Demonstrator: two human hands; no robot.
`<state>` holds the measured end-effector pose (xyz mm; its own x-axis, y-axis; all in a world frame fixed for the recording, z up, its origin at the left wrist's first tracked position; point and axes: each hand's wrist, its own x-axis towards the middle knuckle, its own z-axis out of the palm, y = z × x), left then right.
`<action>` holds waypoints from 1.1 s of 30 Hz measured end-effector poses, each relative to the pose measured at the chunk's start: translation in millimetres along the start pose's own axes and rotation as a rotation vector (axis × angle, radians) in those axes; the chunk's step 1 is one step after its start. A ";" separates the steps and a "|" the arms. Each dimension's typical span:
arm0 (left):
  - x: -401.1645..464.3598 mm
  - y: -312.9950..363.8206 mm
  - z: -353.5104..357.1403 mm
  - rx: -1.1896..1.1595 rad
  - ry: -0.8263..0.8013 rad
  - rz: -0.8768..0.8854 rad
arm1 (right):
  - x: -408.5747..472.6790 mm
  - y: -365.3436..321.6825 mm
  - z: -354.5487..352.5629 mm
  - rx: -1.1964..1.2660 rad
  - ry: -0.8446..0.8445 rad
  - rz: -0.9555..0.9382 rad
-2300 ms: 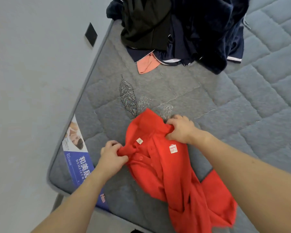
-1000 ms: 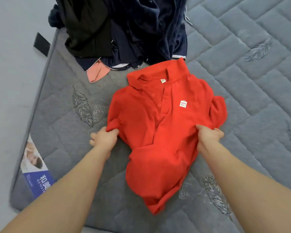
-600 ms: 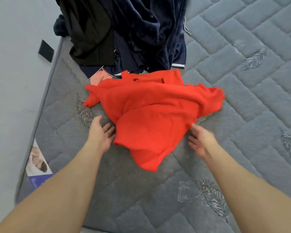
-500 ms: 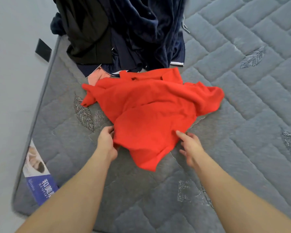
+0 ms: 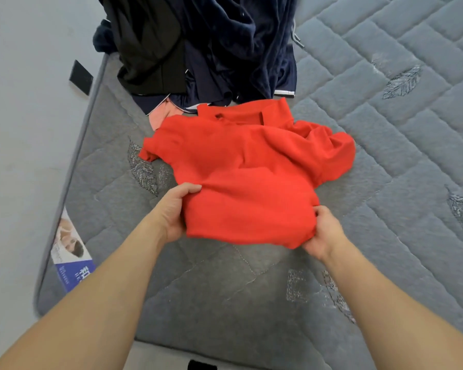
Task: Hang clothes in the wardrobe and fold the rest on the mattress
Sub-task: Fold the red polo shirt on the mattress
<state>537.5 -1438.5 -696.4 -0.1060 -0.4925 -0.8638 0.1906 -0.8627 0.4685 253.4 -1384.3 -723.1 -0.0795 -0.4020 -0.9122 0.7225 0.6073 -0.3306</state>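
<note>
Item: grey quilted fabric mattress [image 5: 385,145], bearing our work. Our left hand [image 5: 173,209] grips the near left edge of the red soft-knit polo shirt [image 5: 249,177], lying back-up mid-mattress; our right hand [image 5: 321,232] pinches its near right corner. We judge it light, limp, non-slippery; best held at hem corners.

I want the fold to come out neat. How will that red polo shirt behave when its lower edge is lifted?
The red polo shirt looks floppy: it lies in soft creases and will likely sag between the left hand and right hand. It seems light, bunching easily at each grip. On the quilted mattress it will probably drag rather than slide, so the crumpled sleeve may stay rumpled.
</note>
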 end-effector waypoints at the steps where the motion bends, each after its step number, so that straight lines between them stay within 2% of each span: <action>1: -9.0 -8.0 -12.0 0.038 -0.037 -0.066 | -3.4 -6.8 -9.2 0.066 -0.031 -0.002; 4: -37.4 -35.6 -41.8 0.154 -0.160 -0.296 | -14.4 -12.1 -32.6 0.260 -0.166 0.011; 5: -43.3 -46.6 -46.8 0.180 -0.164 -0.352 | -20.2 -6.8 -37.8 0.201 -0.223 0.063; 6: -46.6 -57.1 -48.4 0.172 -0.168 -0.386 | -25.4 2.4 -40.9 0.019 -0.266 0.121; 8: -49.2 -72.9 -41.7 0.104 -0.181 -0.370 | -38.8 32.5 -40.4 -0.502 -0.336 0.208; 9: -49.4 -79.1 -36.6 0.081 -0.182 -0.341 | -45.8 47.1 -38.1 -0.665 -0.363 0.237; 10: -49.2 -82.4 -30.9 0.066 -0.188 -0.312 | -48.3 58.6 -36.0 -0.738 -0.342 0.229; 11: -49.9 -86.3 -27.9 0.046 -0.182 -0.283 | -50.9 66.6 -36.9 -0.705 -0.308 0.234; 14: -53.2 -91.6 -37.0 -0.131 -0.036 -0.193 | -61.3 58.8 -49.1 -0.486 -0.321 0.371; 15: -54.6 -93.9 -45.8 -0.194 0.028 -0.160 | -65.2 52.7 -56.2 -0.546 -0.325 0.448; 17: -59.0 -101.3 -63.1 -0.212 0.110 -0.141 | -70.6 51.5 -75.6 -0.944 -0.257 0.554; 19: -66.2 -110.4 -71.6 -0.094 0.168 -0.210 | -73.7 56.2 -87.3 -1.288 -0.178 0.602; 21: -69.8 -118.7 -74.4 0.078 0.294 -0.242 | -65.6 61.1 -90.7 -1.483 -0.009 0.503; 22: -69.0 -122.7 -77.1 0.254 0.387 -0.176 | -58.9 62.4 -94.6 -1.665 0.043 0.419; 24: -63.0 -130.3 -89.6 0.818 0.599 0.024 | -50.4 65.9 -101.9 -1.956 0.152 0.215; 26: -60.0 -133.2 -97.7 1.261 0.706 0.108 | -39.5 68.6 -116.0 -2.164 0.167 0.189; 29: -50.7 -127.8 -98.5 1.629 0.789 0.082 | -26.3 65.6 -117.8 -2.200 0.175 0.278; 30: -45.1 -121.8 -94.2 1.699 0.804 0.144 | -22.8 61.7 -109.0 -2.170 0.191 0.267; 31: -38.0 -115.1 -86.1 1.742 0.783 0.240 | -18.5 56.9 -97.1 -2.087 0.250 0.206; 33: -22.3 -102.6 -62.7 1.746 0.638 0.385 | -13.5 46.0 -66.0 -1.933 0.424 -0.013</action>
<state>581.5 -1331.8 -736.8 0.0999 -0.9020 -0.4200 -0.9936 -0.0684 -0.0894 242.4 -1305.7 -741.9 -0.4187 -0.4291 -0.8004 -0.8348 0.5288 0.1532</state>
